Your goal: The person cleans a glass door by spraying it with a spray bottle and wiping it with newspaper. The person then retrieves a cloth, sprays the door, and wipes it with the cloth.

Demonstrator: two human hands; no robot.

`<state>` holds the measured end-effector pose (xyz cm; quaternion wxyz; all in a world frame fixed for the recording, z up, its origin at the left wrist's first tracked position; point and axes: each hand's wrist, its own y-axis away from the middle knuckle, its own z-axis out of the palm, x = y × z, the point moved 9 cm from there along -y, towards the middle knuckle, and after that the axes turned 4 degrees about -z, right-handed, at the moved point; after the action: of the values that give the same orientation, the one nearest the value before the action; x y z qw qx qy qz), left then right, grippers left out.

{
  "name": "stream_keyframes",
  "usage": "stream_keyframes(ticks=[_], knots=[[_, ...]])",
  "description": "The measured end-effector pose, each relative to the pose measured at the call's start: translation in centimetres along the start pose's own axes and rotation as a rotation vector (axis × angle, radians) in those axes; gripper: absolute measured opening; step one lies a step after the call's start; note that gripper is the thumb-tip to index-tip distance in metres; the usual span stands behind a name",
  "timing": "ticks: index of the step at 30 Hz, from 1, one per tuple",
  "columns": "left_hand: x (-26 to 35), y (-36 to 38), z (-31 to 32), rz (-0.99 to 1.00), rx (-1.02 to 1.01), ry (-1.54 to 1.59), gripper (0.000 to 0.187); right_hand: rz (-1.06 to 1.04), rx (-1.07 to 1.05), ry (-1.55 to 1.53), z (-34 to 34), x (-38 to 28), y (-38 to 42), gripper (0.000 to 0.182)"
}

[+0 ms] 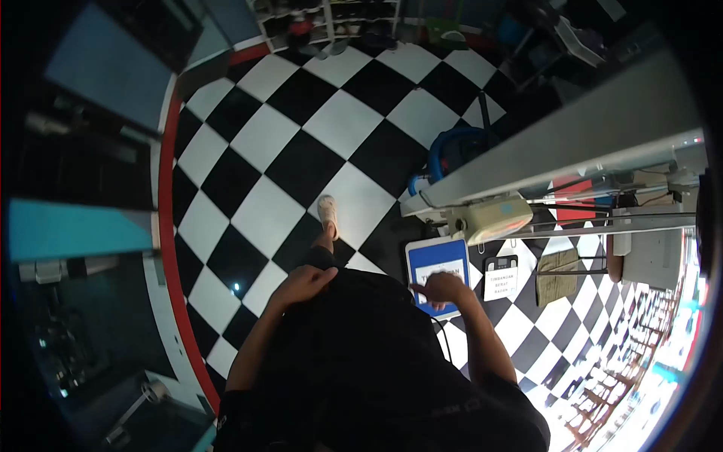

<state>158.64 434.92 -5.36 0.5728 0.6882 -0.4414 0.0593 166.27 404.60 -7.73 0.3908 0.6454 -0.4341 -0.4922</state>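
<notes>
My left hand (303, 286) is in front of my dark shirt (354, 339), its fingers curled under and its thumb along the top; I see nothing in it. Farther right, my right hand (443, 289) hangs with thumb and a finger apart, holding nothing visible. Beneath it, as I look down, is a blue and white panel (456, 253) with a printed paper sign, partly covered by the hand. A dark flat device with a white paper (501, 282) reading "TIMBANGAN BERAT BADAN" lies to its right. One light-coloured shoe (327, 207) shows ahead of me on the floor.
Black and white checkered floor tiles (352, 194) spread ahead. A long pale beam or counter edge (550, 139) runs along the right, with a cream-coloured machine (493, 218) beside it. A blue curved object (438, 154) stands beyond. Shelves (331, 19) stand at the back; a red-edged wall (167, 188) borders the left.
</notes>
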Motion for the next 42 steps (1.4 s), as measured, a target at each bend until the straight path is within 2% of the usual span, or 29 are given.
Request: stream_keyframes(ticks=[1,3,4,5,6,7,8,9,10,11,14,15,18,21,24,25,27,28,30,31,33,34,36,37,40,42], knots=[[1.3,-2.9,-2.3,-0.006,-0.008,-0.113,0.066,-0.001,0.018,-0.043,-1.2,-0.9,-0.5,0.085],[4.3,-8.1,-7.6,0.000,-0.077,-0.184,0.065,0.043,0.050,-0.227,-2.5,-2.0,-2.5,0.090],[6.7,-10.8,-10.2,0.016,-0.109,-0.219,0.065,0.017,0.177,-0.372,-4.2,-2.7,-3.5,0.083],[10.0,-12.2,-12.3,0.048,-0.188,-0.316,0.057,-0.056,0.406,-0.358,-6.0,-2.7,-5.1,0.079],[12.4,-14.6,-13.8,0.140,-0.208,-0.227,0.052,-0.122,0.620,-0.336,-7.9,-2.9,-5.6,0.076],[13.9,-16.7,-14.8,0.209,-0.239,-0.136,0.048,-0.103,0.595,-0.551,-9.9,-3.9,-4.6,0.058],[14.7,-18.3,-16.0,0.257,-0.278,-0.052,0.044,-0.031,0.589,-0.799,-11.4,-4.4,-3.4,0.053],[15.3,-19.8,-16.6,0.141,-0.353,0.086,0.034,0.039,0.581,-1.050,-13.7,-5.2,-1.9,0.048],[16.8,-20.9,-18.0,0.138,-0.388,0.125,0.032,0.110,0.570,-1.300,-15.0,-5.6,-1.6,0.046],[18.5,-22.0,-19.5,0.137,-0.421,0.169,0.030,0.079,0.542,-1.435,-15.8,-5.7,-2.5,0.052],[23.1,-27.3,-23.7,0.206,-0.433,0.247,0.028,-0.169,0.780,-1.760,-21.7,-5.6,-7.2,0.055],[24.6,-29.5,-25.2,0.241,-0.415,0.273,0.028,-0.220,0.783,-1.693,-24.8,-5.4,-9.3,0.059],[28.7,-35.6,-29.6,0.252,-0.385,0.271,0.029,-0.294,0.856,-1.627,-39.4,-7.4,-8.7,0.063],[35.4,-38.7,-32.9,0.338,-0.358,0.187,0.030,-0.535,0.623,-1.870,-49.7,-9.8,-11.6,0.062],[41.0,-41.7,-33.5,0.530,-0.422,0.061,0.030,-0.725,0.523,-1.484,-57.9,-13.1,-12.4,0.058],[43.6,-42.3,-33.6,0.588,-0.422,0.037,0.030,-0.670,0.644,-1.309,-59.9,-12.5,-13.4,0.050],[49.0,-44.2,-33.7,0.827,-0.435,-0.145,0.030,-0.565,0.734,-1.281,-63.7,-10.7,-13.6,0.047],[50.7,-45.9,-33.7,0.850,-0.431,-0.195,0.027,-0.508,0.780,-1.269,-65.5,-9.7,-13.4,0.045],[53.4,-48.8,-33.5,0.878,-0.435,-0.295,0.021,-0.560,0.794,-1.466,-66.2,-7.9,-16.3,0.042],[54.3,-50.2,-33.3,0.828,-0.483,-0.368,0.020,-0.588,0.803,-1.565,-67.0,-7.3,-16.6,0.040],[56.2,-53.1,-33.4,0.736,-0.577,-0.521,0.018,-0.421,0.940,-1.335,-69.1,-5.7,-14.4,0.036],[58.0,-54.8,-34.3,0.768,-0.549,-0.545,0.019,-0.332,0.999,-1.220,-70.7,-5.4,-12.8,0.034],[61.5,-57.9,-36.0,0.833,-0.507,-0.595,0.020,-0.266,1.178,-1.169,-74.2,-4.9,-10.7,0.032],[63.1,-59.4,-36.6,0.768,-0.554,-0.557,0.023,-0.227,1.270,-1.141,-75.8,-4.7,-10.0,0.031],[67.5,-60.6,-37.4,1.108,-0.692,-0.667,0.022,-0.011,1.531,-1.133,-79.6,-4.4,-8.6,0.025],[68.7,-62.1,-37.5,0.947,-0.885,-0.755,0.021,0.058,1.589,-1.094,-81.2,-4.0,-8.7,0.020]])
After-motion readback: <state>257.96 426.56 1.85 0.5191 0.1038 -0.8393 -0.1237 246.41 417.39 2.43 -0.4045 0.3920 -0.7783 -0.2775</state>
